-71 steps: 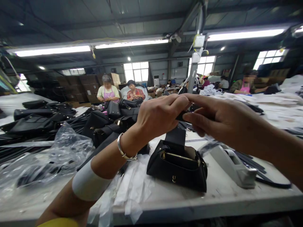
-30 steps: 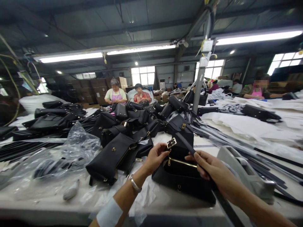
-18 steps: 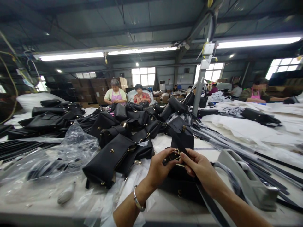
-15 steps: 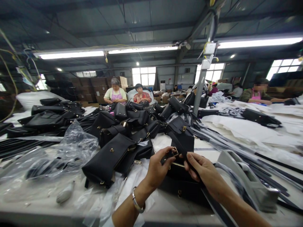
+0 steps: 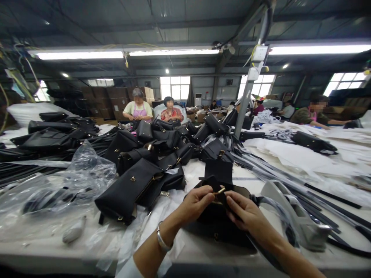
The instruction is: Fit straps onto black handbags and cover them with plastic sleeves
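Observation:
Above an open black bag [image 5: 223,231] on the table, both hands meet at a gold-coloured buckle [image 5: 220,190]. My left hand [image 5: 198,202], with a silver bangle on its wrist, pinches a dark piece on the buckle's left side. My right hand [image 5: 245,212] is closed on a black strap on the right, close to the buckle. The strap's tip sticks up through or beside the buckle; which one I cannot tell. Behind the hands stands the bag's raised black flap [image 5: 218,171]. The fingers hide part of the strap and the bag's opening.
Black bags [image 5: 127,189] are heaped to the left and ahead. Clear plastic [image 5: 89,166] lies at the left. A grey tape dispenser [image 5: 298,216] and long straps [image 5: 321,212] are on the right. A metal post [image 5: 243,104] rises ahead. People work across the tables.
My hands have come closer together, and the strap end now meets the buckle. The buckle has turned. The camera view has shifted slightly.

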Demonstrator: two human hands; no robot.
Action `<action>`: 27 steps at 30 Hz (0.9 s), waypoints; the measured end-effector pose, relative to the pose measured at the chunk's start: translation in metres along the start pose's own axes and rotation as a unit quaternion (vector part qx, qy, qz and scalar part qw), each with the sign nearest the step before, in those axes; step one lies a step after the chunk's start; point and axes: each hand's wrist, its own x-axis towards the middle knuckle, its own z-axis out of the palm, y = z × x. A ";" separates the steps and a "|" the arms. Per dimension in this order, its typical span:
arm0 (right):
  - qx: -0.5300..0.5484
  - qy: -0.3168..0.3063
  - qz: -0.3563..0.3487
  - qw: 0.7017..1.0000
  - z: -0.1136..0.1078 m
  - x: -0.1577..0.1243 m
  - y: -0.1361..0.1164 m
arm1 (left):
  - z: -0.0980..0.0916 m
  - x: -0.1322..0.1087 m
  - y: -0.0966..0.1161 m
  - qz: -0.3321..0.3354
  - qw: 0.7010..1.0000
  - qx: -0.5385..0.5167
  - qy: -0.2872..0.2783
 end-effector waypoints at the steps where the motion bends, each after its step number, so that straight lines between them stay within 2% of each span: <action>1: -0.031 0.028 -0.022 0.999 0.000 0.002 -0.002 | 0.003 0.002 0.003 0.008 1.000 0.023 -0.008; 5: -0.150 0.121 -0.125 0.973 0.004 0.003 -0.015 | 0.015 0.009 0.006 0.034 0.995 0.079 0.041; 8: -0.235 0.144 -0.210 0.938 0.010 0.004 -0.021 | 0.024 0.011 0.002 0.043 0.992 0.119 0.028; 12: -0.337 0.174 -0.231 0.896 0.015 0.010 -0.018 | 0.032 0.008 0.001 0.032 0.980 0.192 0.037; 14: -0.328 0.180 -0.250 0.893 0.012 0.011 -0.017 | 0.034 0.006 0.004 0.024 0.979 0.203 0.016; 15: -0.292 0.172 -0.254 0.906 0.009 0.009 -0.020 | 0.035 0.006 0.007 0.016 0.979 0.202 0.003; 17: -0.145 0.143 -0.242 0.949 -0.001 0.003 -0.030 | 0.035 0.006 0.011 -0.013 0.982 0.190 -0.011; 18: -0.047 0.136 -0.236 0.961 -0.008 -0.001 -0.039 | 0.035 0.006 0.013 -0.029 0.983 0.179 -0.019; 19: 0.052 0.143 -0.238 0.959 -0.017 -0.006 -0.048 | 0.035 0.007 0.014 -0.045 0.985 0.166 -0.026; 20: 0.143 0.166 -0.251 0.943 -0.026 -0.011 -0.057 | 0.035 0.008 0.015 -0.058 0.986 0.153 -0.032; 22: 0.279 0.239 -0.294 0.883 -0.047 -0.019 -0.072 | 0.036 0.011 0.016 -0.070 0.988 0.131 -0.040; 24: 0.369 0.305 -0.308 0.822 -0.065 -0.025 -0.075 | 0.039 0.011 0.016 -0.074 0.988 0.128 -0.034; 26: 0.432 0.337 -0.282 0.788 -0.075 -0.030 -0.067 | 0.043 0.011 0.015 -0.073 0.986 0.152 -0.012; 27: 0.451 0.340 -0.261 0.783 -0.076 -0.032 -0.059 | 0.046 0.010 0.014 -0.071 0.983 0.170 0.001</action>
